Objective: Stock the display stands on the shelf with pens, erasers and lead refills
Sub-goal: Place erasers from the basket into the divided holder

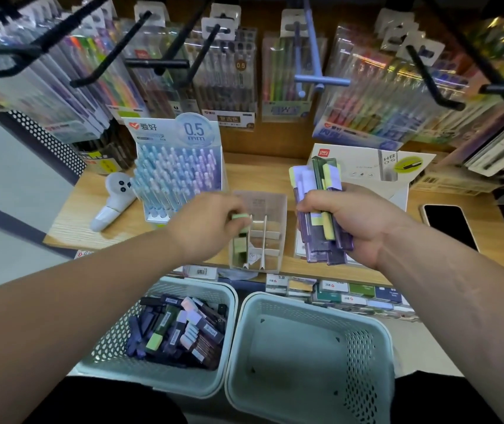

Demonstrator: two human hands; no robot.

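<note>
Fairly bright, even indoor light falls from above, with soft shadows. Glare streaks the hanging pen packs (397, 71) at top right. Wide-angle bending warps the edges, where black hooks (156, 63) smear into blur. The middle of the shelf (76, 215) is sharp.

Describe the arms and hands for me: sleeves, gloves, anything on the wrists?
The left hand and right hand are bare, no gloves. Both forearms are uncovered to the frame edge; no sleeve shows. Neither wrist carries a watch or band.
</note>
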